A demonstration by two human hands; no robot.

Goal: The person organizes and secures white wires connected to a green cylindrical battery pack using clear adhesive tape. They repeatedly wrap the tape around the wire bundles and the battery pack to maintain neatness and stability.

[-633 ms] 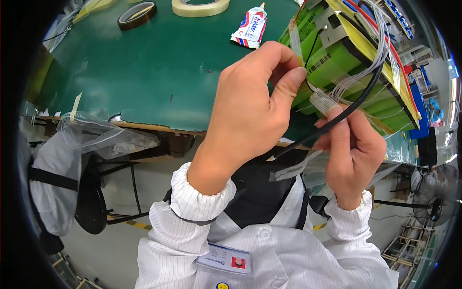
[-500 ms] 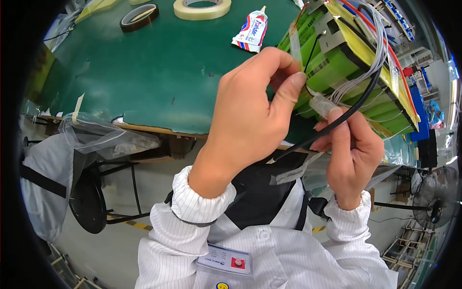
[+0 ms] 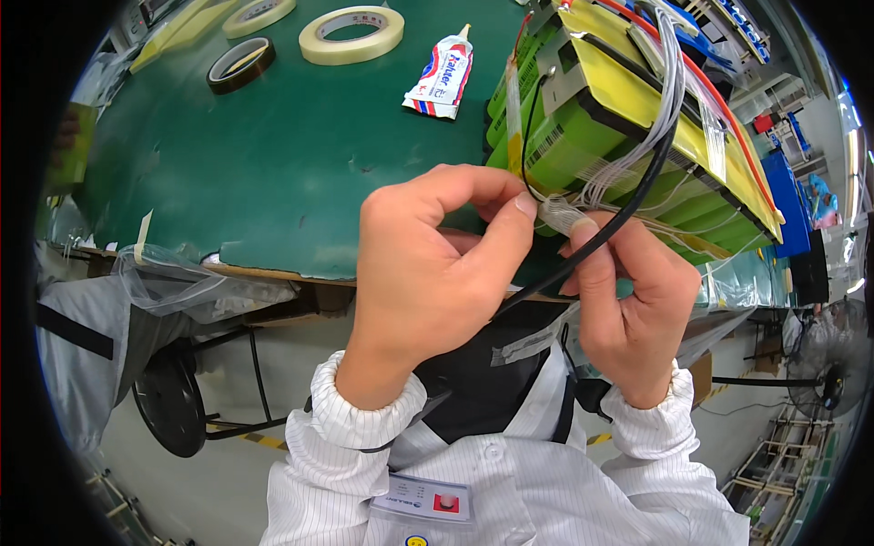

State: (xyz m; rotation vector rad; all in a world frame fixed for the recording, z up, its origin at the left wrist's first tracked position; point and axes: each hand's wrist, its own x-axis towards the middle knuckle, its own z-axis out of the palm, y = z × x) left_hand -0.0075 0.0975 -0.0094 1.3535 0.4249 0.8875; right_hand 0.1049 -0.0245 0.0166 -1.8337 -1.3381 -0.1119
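Note:
A battery pack [image 3: 560,136] of green cells, with a yellow top sheet, stands at the right of the green table. A bundle of thin white wires [image 3: 563,217], wrapped in something clear, hangs at its near side. The fingers of my right hand [image 3: 637,300] pinch this bundle from the right. My left hand [image 3: 446,259] is closed, thumb against forefinger, at the bundle's left end. A thin black wire [image 3: 526,168] runs down from the pack to these fingertips; the tip between them is hidden. A thick black cable [image 3: 628,214] passes over my right fingers.
On the green table [image 3: 237,173] lie a white tube [image 3: 443,77], a roll of cream tape [image 3: 314,41], another pale roll [image 3: 259,16] and a dark brown roll [image 3: 264,68]. A black stool [image 3: 170,400] is below at left, a fan [image 3: 828,387] at right.
The pack, tube and rolls appear shifted left and lower in the picture. Both hands have shifted with them and keep their pinches near the wire bundle.

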